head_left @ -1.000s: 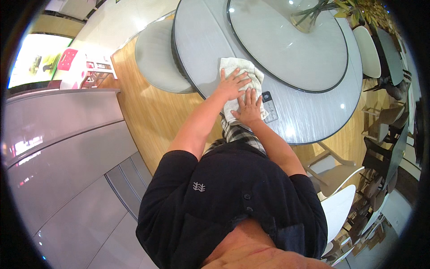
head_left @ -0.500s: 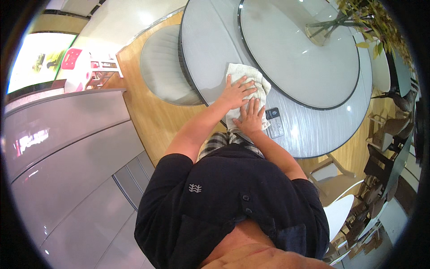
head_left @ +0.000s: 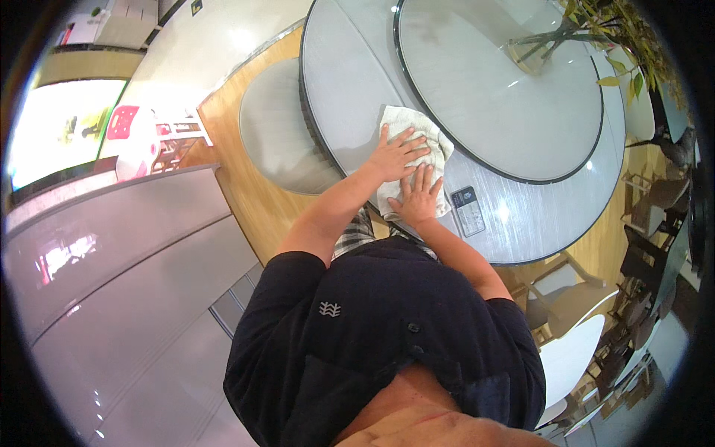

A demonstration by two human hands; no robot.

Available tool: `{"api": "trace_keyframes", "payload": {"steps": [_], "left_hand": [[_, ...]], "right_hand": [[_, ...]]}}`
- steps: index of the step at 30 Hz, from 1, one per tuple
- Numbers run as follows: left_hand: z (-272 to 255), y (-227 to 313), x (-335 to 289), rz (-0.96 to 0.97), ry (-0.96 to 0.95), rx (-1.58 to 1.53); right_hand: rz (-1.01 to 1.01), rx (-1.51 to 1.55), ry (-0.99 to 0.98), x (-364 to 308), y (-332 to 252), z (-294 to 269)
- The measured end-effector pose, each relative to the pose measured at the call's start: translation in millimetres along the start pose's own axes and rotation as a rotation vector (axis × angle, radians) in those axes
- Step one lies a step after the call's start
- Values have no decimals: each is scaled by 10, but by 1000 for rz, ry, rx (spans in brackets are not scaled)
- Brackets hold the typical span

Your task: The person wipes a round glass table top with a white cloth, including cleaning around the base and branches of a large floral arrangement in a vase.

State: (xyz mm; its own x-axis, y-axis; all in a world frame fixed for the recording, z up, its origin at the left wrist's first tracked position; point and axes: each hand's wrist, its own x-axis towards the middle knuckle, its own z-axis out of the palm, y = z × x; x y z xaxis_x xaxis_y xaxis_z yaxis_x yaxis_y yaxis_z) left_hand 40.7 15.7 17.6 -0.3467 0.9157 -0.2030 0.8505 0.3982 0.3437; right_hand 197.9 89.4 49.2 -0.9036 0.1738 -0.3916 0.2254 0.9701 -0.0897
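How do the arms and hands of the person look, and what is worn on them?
Both forearms are bare. The left hand and the right hand wear no gloves, and no rings or watch can be seen. Short sleeves of a dark navy shirt end above the elbows; it has a small white emblem and dark buttons.

The white terry cloth (head_left: 412,153) looked soft and nubbly, a rough matt fabric against the round grey table (head_left: 350,82), whose top was smooth with a faint brushed sheen. Beyond the cloth, the round glass turntable (head_left: 484,82) was glossy and mirrored the light. Left of the table, the floor of warm wood planks (head_left: 231,149) looked satin-smooth, and the grey cabinet fronts (head_left: 112,298) shone like polished lacquer.
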Motion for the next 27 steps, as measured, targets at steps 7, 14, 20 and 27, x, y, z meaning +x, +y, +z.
{"api": "trace_keyframes", "payload": {"steps": [7, 14, 20, 27], "left_hand": [[81, -56, -37, 69, 65, 50], [53, -188, 18, 131, 48, 72], [-64, -302, 107, 157, -51, 109], [-337, -460, 297, 131, -105, 146]], "right_hand": [[87, 55, -34, -41, -196, -68], [142, 85, 65, 28, -325, -3], [186, 130, 68, 134, -409, -10], [186, 82, 51, 368, -382, -149]]}}
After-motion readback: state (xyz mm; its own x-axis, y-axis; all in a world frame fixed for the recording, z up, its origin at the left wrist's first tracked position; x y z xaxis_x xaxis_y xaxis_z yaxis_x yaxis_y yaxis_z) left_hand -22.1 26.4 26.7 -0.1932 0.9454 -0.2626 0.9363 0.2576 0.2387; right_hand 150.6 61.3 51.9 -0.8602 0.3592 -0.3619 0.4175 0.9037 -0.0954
